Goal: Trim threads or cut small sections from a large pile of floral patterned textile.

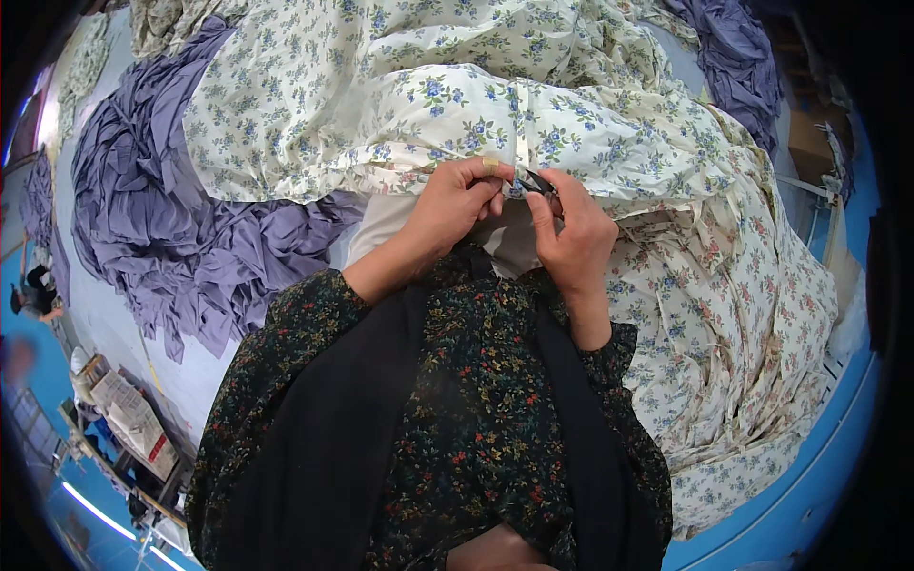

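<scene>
White cloth with blue flower sprigs [447, 109] spreads across the table in front of me, its near edge hanging at my waist. My left hand [452, 205] pinches that edge between thumb and fingertips, and a tan bandage wraps one finger. Close beside it, my right hand [576, 233] grips small black thread snips [538, 182]. Their tips point at the cloth edge by my left fingertips, below a vertical seam [521, 124]. Whether the blades touch a thread is too small to tell.
Bunched purple cloth [162, 181] lies to the left, with more purple cloth [733, 71] at the far right. A heap of red-and-blue flowered cloth [714, 352] drapes down on my right. A shelf with a paper sack [133, 419] stands lower left; another person [38, 293] is beyond.
</scene>
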### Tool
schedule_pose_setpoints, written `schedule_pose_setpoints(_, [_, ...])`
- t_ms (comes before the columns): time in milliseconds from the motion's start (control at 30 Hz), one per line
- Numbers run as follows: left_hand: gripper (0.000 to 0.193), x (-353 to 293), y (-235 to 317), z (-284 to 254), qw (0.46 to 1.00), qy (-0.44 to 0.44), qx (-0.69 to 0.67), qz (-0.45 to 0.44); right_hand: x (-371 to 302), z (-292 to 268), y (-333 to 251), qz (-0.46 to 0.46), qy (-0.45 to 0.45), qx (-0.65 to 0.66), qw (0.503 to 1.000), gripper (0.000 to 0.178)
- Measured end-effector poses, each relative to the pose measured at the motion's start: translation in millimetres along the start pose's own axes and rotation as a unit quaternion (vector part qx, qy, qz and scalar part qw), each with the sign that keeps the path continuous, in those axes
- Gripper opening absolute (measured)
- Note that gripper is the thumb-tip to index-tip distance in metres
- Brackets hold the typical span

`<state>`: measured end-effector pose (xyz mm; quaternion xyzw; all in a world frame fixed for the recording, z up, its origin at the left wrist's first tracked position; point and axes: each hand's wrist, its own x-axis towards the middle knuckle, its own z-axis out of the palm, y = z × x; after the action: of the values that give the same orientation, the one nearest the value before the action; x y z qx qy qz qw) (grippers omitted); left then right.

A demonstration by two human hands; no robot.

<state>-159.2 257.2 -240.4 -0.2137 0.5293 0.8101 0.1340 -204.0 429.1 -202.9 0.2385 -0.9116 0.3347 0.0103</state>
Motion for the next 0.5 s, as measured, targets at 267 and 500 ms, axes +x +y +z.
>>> schedule_pose_setpoints(267, [0.02, 1.0, -0.6, -1.2, 1.0, -0.006, -0.002, 0.006, 2.8, 0.4, 4.4, -0.054, 0.005, -0.01, 0.998, 0.025])
schedule_pose_setpoints(500, [0.018, -0.2, 0.4, -2.6, 1.0, -0.014, -0.005, 0.003, 7.1, 0.9, 0.8, -0.078, -0.004, 0.006, 0.997, 0.026])
